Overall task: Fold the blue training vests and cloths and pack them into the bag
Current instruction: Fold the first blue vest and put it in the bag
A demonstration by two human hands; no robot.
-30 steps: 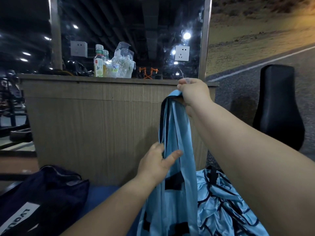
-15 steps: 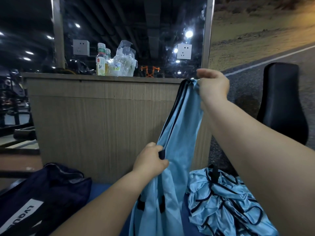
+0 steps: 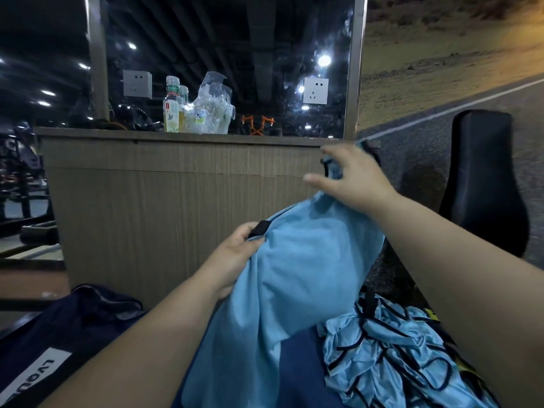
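Left hand [image 3: 232, 257]: low centre, curled round the left edge of the held vest [image 3: 309, 275], thumb and fingers pinching a black trim tab.
Right hand [image 3: 353, 181]: higher and further right, gripping the bunched top of the held vest. Blue cloth and black trim show between thumb and forefinger and past the knuckles. Thumb sticks out to the left, other fingertips hidden behind the hand.
Held vest: light blue, pulled on a slant between the two hands. Lower part drapes down toward the camera over a dark blue surface [image 3: 297, 369]; can't tell what that surface is.
Vest pile [image 3: 397, 357]: shiny blue vests with black trim, crumpled in a heap lower right, just beside the draped vest and under the right forearm.
Bag [image 3: 73, 328]: dark navy, lower left, mouth slack and open, white label with black letters cut off by the frame edge. Left forearm crosses in front of it; not touching the held vest.
Tabletop [image 3: 265, 139]: narrow ledge on a wood-panel front, behind the hands.
Bottles [image 3: 172, 110]: upright on the tabletop, left of centre, with clear plastic wrap [image 3: 216, 104] bunched just beside them.
Wall socket [image 3: 315, 90]: white, on the dark reflective panel above the tabletop.
Black pad [image 3: 482, 184]: upright, far right, well apart from the vests.
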